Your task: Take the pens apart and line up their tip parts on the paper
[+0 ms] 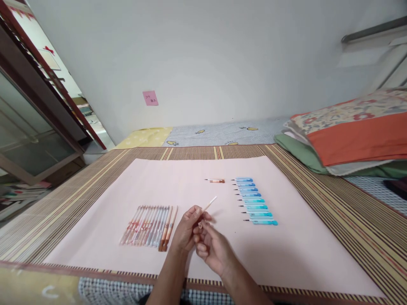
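Observation:
Near the middle of a pale pink sheet (127, 190), my left hand (187, 226) is closed on a thin white-tipped stick (210, 203) that points up and to the right. My right hand (213, 250) touches it just below, fingers pinched around something small and pinkish (200, 225) that I cannot make out. To the left lies a row of patterned pens (144, 224), with brown-ended orange pens (167, 228) at its right end. Several blue and teal pieces with dark-tipped refills (254, 201) form a column at the right. A brown piece beside a refill (216, 181) lies farther back.
The sheet rests on a striped mat (95, 182). Folded bedding (356, 135) is piled at the back right. A white wall (206, 63) with a pink note (150, 98) stands behind, and a glass-paned cabinet (32, 131) at the left.

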`<control>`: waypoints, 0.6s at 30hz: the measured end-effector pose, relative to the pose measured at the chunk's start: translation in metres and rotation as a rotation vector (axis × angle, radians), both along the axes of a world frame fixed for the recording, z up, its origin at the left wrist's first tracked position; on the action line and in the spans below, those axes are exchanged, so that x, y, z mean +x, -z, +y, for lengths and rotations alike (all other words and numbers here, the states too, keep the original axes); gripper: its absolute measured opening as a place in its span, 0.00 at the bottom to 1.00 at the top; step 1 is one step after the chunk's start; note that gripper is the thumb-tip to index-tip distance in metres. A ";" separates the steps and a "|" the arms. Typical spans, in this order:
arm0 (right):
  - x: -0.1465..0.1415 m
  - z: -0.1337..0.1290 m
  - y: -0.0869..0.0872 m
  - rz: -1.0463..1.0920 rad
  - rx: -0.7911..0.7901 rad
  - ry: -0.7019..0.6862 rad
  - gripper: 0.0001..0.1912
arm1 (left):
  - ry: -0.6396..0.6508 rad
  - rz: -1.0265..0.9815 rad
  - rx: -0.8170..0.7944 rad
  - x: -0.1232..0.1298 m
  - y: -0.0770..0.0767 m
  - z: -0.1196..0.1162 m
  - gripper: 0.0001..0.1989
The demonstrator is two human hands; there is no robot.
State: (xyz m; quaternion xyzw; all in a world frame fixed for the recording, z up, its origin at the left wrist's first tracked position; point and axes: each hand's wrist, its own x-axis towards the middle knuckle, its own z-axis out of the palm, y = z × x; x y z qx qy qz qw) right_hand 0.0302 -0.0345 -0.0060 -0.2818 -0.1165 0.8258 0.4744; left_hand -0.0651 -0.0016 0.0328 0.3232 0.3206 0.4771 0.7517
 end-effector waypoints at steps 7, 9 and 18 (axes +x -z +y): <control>0.031 0.000 -0.008 -0.427 0.330 -0.255 0.28 | -0.141 0.018 0.125 0.000 0.008 0.004 0.14; 0.046 0.004 -0.016 -0.507 0.404 -0.162 0.26 | -0.138 0.028 0.130 0.000 0.010 0.005 0.14; 0.083 0.018 -0.044 -0.698 0.430 0.546 0.24 | -0.094 0.133 0.132 0.009 0.006 0.002 0.17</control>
